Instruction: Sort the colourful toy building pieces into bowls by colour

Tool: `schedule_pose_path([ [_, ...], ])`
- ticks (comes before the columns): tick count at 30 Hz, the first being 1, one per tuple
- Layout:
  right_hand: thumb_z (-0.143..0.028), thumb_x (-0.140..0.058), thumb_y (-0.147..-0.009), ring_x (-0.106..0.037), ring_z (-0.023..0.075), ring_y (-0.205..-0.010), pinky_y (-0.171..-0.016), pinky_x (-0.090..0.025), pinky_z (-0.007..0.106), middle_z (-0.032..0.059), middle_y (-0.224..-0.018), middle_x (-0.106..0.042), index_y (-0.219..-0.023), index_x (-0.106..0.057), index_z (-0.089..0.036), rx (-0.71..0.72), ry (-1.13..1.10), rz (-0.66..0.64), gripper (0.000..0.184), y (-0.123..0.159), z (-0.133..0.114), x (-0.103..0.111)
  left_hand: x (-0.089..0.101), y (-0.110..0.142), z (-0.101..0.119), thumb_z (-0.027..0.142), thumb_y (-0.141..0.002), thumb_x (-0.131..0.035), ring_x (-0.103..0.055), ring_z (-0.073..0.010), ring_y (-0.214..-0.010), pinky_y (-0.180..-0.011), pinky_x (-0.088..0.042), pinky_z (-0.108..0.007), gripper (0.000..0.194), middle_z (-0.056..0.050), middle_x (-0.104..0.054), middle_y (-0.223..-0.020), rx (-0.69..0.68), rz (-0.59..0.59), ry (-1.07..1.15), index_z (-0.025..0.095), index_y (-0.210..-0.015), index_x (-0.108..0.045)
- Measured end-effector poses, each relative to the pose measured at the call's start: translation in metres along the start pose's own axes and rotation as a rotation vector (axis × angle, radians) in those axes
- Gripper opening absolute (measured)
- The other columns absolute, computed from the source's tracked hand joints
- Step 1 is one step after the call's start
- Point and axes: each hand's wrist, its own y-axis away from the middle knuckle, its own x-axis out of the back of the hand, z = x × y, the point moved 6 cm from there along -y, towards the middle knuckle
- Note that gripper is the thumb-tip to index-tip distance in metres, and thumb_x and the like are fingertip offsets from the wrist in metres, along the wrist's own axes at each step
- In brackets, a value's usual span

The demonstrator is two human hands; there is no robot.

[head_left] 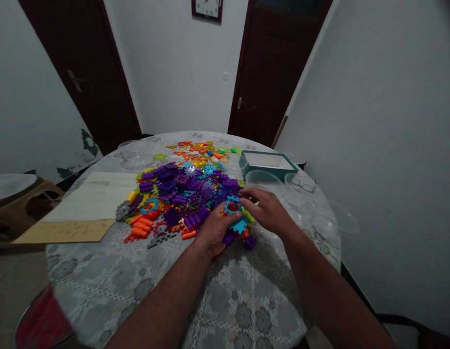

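Note:
A heap of plastic interlocking toy pieces point(184, 189), mostly purple with orange, blue, green and yellow ones, covers the middle of a round table point(112, 281). My left hand point(213, 230) is closed around a small cluster of blue and red pieces point(234, 213) at the heap's near right edge. My right hand point(269, 209) rests palm down beside it, its fingers curled onto the same cluster. More purple and orange pieces lie just under both hands.
A teal tray point(254, 168) stands at the far right, with clear plastic bowls point(264, 179) and eyeglasses point(305, 184) near it. A white sheet point(97, 194) and brown cardboard point(65, 231) lie at the left. Two dark doors and a wall clock stand behind.

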Motion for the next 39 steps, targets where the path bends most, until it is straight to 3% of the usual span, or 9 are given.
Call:
schedule_pose_path([
  [5,-0.025,-0.065,-0.097,-0.072,0.0193,-0.089,-0.084,-0.053,0.033,0.0038,-0.095,-0.079,-0.102,-0.078,-0.021,-0.059,-0.13,0.002,0.014,0.002,0.005,-0.014,-0.001,0.0,-0.001,0.03,-0.074,-0.092,-0.067,-0.0166,-0.066,-0.055,-0.06,-0.027,0.048,-0.004,-0.071,-0.087,0.022,-0.025,-0.056,0.018,-0.112,-0.065],
  [12,-0.036,-0.068,-0.094,-0.065,0.0162,-0.076,-0.072,-0.052,0.029,-0.0002,-0.086,-0.072,-0.099,-0.073,-0.021,-0.248,-0.393,0.199,0.017,0.013,0.036,0.008,0.007,-0.003,-0.003,0.02,-0.075,-0.088,-0.072,-0.0184,-0.068,-0.056,-0.063,-0.029,0.051,-0.007,-0.074,-0.098,0.092,0.073,-0.1,0.022,-0.119,-0.063],
  [16,-0.04,-0.067,-0.094,-0.065,0.0177,-0.074,-0.073,-0.053,0.031,0.0013,-0.085,-0.073,-0.1,-0.073,-0.021,-0.283,-0.305,0.383,0.021,0.035,0.056,0.054,0.01,-0.004,-0.001,0.017,-0.076,-0.085,-0.072,-0.0184,-0.065,-0.055,-0.063,-0.03,0.047,-0.005,-0.074,-0.093,0.101,0.125,-0.12,0.023,-0.116,-0.062],
  [21,-0.039,-0.067,-0.092,-0.07,0.024,-0.086,-0.084,-0.053,0.038,0.0093,-0.098,-0.078,-0.102,-0.076,-0.02,-0.382,0.252,0.769,0.024,0.086,0.104,0.145,0.008,-0.002,0.006,0.014,-0.077,-0.083,-0.072,-0.0188,-0.064,-0.054,-0.064,-0.03,0.044,-0.003,-0.073,-0.088,0.093,0.153,-0.113,0.023,-0.115,-0.062],
  [25,-0.034,-0.063,-0.091,-0.07,0.0277,-0.089,-0.086,-0.052,0.04,0.0145,-0.1,-0.079,-0.102,-0.077,-0.017,-0.533,0.563,0.756,0.024,0.112,0.156,0.181,0.006,-0.002,0.005,0.014,-0.078,-0.082,-0.072,-0.0189,-0.063,-0.053,-0.063,-0.029,0.043,-0.004,-0.073,-0.089,0.098,0.167,-0.117,0.023,-0.115,-0.063],
  [30,-0.032,-0.058,-0.094,-0.072,0.0279,-0.092,-0.086,-0.052,0.039,0.0167,-0.107,-0.08,-0.112,-0.077,-0.016,-0.652,0.63,0.635,0.032,0.127,0.195,0.181,0.008,-0.003,0.003,0.013,-0.078,-0.082,-0.072,-0.0187,-0.063,-0.054,-0.064,-0.031,0.045,-0.004,-0.073,-0.087,0.096,0.177,-0.113,0.023,-0.117,-0.063],
  [39,-0.042,-0.055,-0.1,-0.073,0.0252,-0.096,-0.087,-0.052,0.034,0.0127,-0.107,-0.081,-0.111,-0.079,-0.018,-0.539,0.6,0.431,0.036,0.131,0.194,0.133,0.008,-0.004,0.002,0.014,-0.077,-0.083,-0.072,-0.0184,-0.063,-0.054,-0.064,-0.03,0.043,-0.004,-0.073,-0.088,0.097,0.171,-0.119,0.022,-0.115,-0.063],
])
